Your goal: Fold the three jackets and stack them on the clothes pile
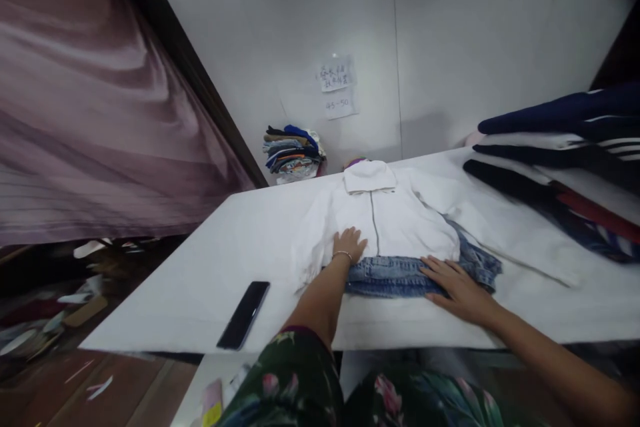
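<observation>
Black phone (243, 315) near white jacket (397, 223)

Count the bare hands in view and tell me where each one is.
2. The left hand lies on the white jacket, left of its zip; the right hand lies on the denim garment by the jacket's hem. No others show.

The head view looks forward, down across a table (175, 280).
</observation>
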Tool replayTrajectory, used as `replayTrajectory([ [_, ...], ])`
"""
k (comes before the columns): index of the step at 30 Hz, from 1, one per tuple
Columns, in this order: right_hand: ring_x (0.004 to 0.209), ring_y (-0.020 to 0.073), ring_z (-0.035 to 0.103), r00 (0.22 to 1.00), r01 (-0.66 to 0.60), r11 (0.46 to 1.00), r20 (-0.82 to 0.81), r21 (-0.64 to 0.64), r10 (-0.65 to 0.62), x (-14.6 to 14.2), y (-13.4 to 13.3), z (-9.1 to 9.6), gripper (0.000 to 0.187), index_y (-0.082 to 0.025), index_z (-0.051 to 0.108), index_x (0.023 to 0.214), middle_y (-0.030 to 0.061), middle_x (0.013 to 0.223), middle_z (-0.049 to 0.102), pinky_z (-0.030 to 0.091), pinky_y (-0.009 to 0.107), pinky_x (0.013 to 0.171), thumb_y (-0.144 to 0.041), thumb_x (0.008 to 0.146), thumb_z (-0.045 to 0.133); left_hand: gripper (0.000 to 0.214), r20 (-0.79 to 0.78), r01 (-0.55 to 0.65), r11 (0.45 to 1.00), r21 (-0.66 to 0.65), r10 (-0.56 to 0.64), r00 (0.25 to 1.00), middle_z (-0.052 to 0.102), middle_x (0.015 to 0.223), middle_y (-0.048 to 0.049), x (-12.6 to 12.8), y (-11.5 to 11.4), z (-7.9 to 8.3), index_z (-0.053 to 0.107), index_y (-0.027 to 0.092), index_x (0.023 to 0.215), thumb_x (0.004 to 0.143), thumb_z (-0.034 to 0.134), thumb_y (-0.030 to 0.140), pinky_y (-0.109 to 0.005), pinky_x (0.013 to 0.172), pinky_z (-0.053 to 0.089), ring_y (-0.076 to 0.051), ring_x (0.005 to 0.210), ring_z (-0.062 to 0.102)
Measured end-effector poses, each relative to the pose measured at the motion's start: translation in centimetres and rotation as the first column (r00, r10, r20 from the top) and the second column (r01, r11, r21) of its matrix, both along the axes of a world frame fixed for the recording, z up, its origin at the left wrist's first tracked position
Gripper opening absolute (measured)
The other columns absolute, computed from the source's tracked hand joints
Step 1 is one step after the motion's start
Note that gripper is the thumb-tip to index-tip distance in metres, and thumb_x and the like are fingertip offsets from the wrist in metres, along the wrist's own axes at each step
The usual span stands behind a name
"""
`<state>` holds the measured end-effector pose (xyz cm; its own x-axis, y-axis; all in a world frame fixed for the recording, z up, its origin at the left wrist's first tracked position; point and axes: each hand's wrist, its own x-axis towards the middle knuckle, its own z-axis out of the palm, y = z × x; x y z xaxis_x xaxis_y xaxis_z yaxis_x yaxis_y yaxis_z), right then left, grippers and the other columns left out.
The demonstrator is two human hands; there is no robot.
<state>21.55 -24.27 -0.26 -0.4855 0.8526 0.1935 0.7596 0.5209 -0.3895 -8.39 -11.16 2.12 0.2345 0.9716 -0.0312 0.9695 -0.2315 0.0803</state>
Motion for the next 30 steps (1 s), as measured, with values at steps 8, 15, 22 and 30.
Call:
replayTrajectory([
  [8, 0.133, 0.0266, 0.037, 0.990, 0.138, 0.980, -0.034, 0.145, -0.134, 1.5, -0.8, 2.6, 0.044, -0.021, 0.056, 0.126, 0.0102, 0.139, 0.049, 0.028, 0.049, 0.110, -0.041, 0.090, 0.042, 0.045, 0.130, -0.129, 0.992, 0.009, 0.127, 0.983, 0.038, 0.147, -0.0101, -0.2, -3.6, 0.4, 0.048, 0.019, 0.132, 0.092, 0.036, 0.036, -0.043, 0.114, 0.020, -0.021, 0.136, 0.032],
  [15, 0.130, 0.0304, 0.039, 0.924, 0.380, 0.875, -0.083, 0.300, -0.373, 6.1, -2.8, 1.1, 0.047, -0.016, 0.050, 0.130, 0.0153, 0.141, 0.044, 0.036, 0.051, 0.103, -0.033, 0.086, 0.044, 0.037, 0.197, -0.160, 0.963, 0.218, 0.117, 0.973, 0.044, 0.143, -0.0103, -6.4, -8.6, 0.4, 0.059, 0.017, 0.119, 0.085, 0.051, 0.031, -0.042, 0.115, 0.020, -0.026, 0.137, 0.030],
  [22, 0.112, 0.0269, 0.055, 0.890, 0.456, 0.857, -0.129, 0.240, -0.438, 7.3, -2.9, 1.1, 0.054, -0.021, 0.043, 0.137, 0.0090, 0.126, 0.058, 0.045, 0.043, 0.093, -0.032, 0.084, 0.044, 0.055, 0.432, -0.426, 0.901, 0.082, 0.353, 0.830, 0.051, 0.135, -0.0147, -10.7, -9.2, 0.8, 0.048, 0.012, 0.131, 0.081, 0.058, 0.034, -0.034, 0.106, 0.035, -0.025, 0.125, 0.047],
  [30, 0.091, 0.0254, 0.059, 0.813, 0.540, 0.789, 0.061, 0.294, -0.579, 9.0, -1.1, 2.8, 0.043, -0.020, 0.065, 0.113, 0.0102, 0.104, 0.066, 0.048, 0.034, 0.072, -0.021, 0.079, 0.039, 0.058, 0.626, -0.572, 0.788, -0.229, 0.569, 0.534, 0.062, 0.121, -0.0172, -8.8, -6.5, 4.3, 0.053, 0.007, 0.123, 0.073, 0.067, 0.032, -0.033, 0.090, 0.046, -0.026, 0.109, 0.060],
])
